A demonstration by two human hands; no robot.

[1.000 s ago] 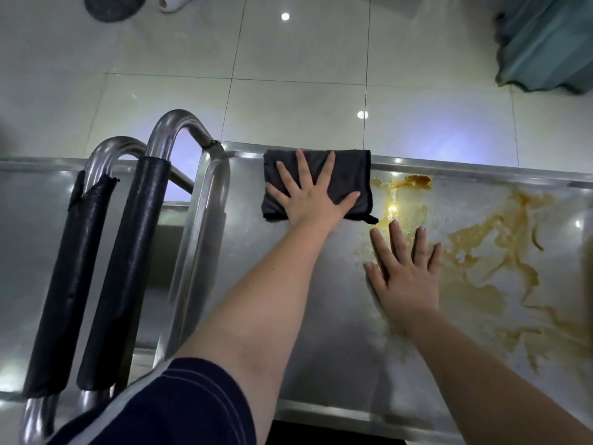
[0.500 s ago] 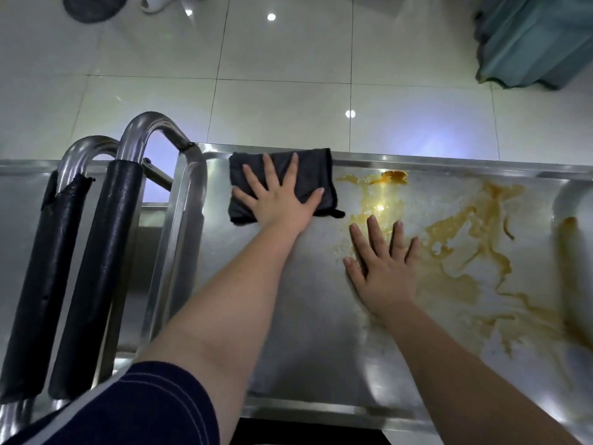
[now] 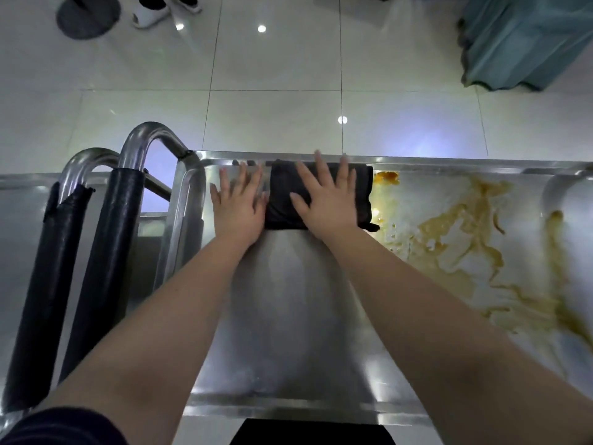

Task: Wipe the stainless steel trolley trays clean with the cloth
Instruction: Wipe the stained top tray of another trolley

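The stainless steel trolley tray (image 3: 288,300) spreads out below me, with brown sticky stains (image 3: 465,245) over its right half. A folded dark cloth (image 3: 282,200) lies against the tray's far rim. My right hand (image 3: 327,200) presses flat on the cloth with fingers spread. Just left of the cloth, my left hand (image 3: 239,207) rests flat on bare steel, its fingers apart and its side at the cloth's left edge. An orange blob (image 3: 386,178) sits right beside the cloth.
Two curved steel handles with black foam sleeves (image 3: 106,252) stand at the tray's left end. Another steel tray (image 3: 19,236) lies beyond them. On the tiled floor are a teal fabric-covered object (image 3: 526,40), someone's white slippers (image 3: 150,14) and a dark round base (image 3: 86,17).
My left hand has come off the cloth onto bare steel at its left. My right hand left the stained steel and now lies on the cloth.
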